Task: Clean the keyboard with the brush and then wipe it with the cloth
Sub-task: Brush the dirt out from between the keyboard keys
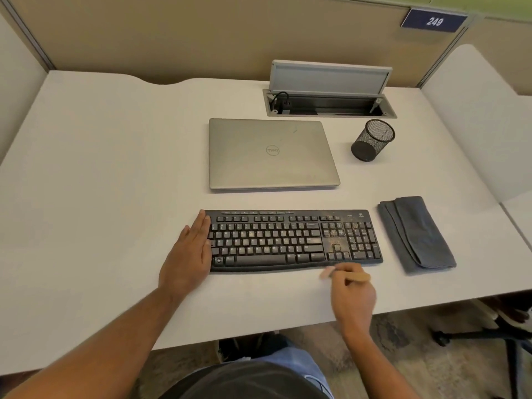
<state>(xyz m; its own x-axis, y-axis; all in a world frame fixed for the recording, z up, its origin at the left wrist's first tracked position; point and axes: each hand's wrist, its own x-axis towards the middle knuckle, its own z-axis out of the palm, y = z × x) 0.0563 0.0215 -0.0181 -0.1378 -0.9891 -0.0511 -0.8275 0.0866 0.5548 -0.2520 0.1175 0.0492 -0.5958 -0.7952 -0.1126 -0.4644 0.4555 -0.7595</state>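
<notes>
A black Logitech keyboard is laid flat on the white counter, with tan dust seen scattered over its keys, thickest around the arrow keys and number pad. The left hand is laid flat against the keyboard's left end, fingers straight and pressed together, the fingertips reaching the far left corner. The right hand is held just in front of the keyboard's near edge, below the arrow keys; its fingers are curled round the wooden handle of a small brush, which is blurred, its pale tip pointing left and lying close to the keyboard's front edge. Whether the tip touches the keyboard cannot be told. A folded grey cloth is placed on the counter just to the right of the keyboard, apart from it. Beyond the keyboard a closed silver Dell laptop is set, with a black mesh pen cup to its right and an opened cable tray behind.
</notes>
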